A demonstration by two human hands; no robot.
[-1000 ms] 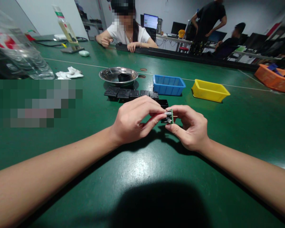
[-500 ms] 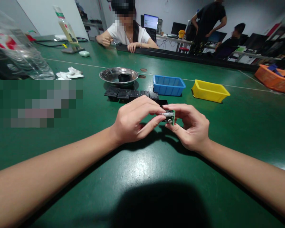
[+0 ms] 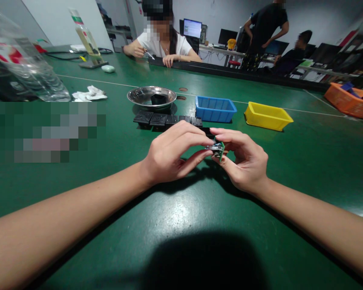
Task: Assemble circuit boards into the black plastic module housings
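A small green circuit board (image 3: 222, 150) with silvery metal parts is held up between my two hands, above the table. My right hand (image 3: 245, 159) grips the board by its edges, thumb below and fingers above. From the other side, my left hand (image 3: 175, 151) pinches a metal part sticking out from the board between thumb and fingertips. Just behind my hands lies a row of several small black plastic housings (image 3: 158, 119), partly hidden by my left fingers. The fingertips cover some of the board's components.
Beyond the housings stand a steel dish (image 3: 133, 98) with a black piece inside, a blue bin (image 3: 216, 113) and a yellow bin (image 3: 268, 119). An orange basket (image 3: 347, 102) is far right. Bottles and crumpled tissue (image 3: 90, 93) lie left. A person (image 3: 161, 42) sits opposite.
The board has turned slightly in my fingers, so more of its component side shows. My left fingertips have shifted a little on the metal part. The person opposite has lifted a thin tool into view.
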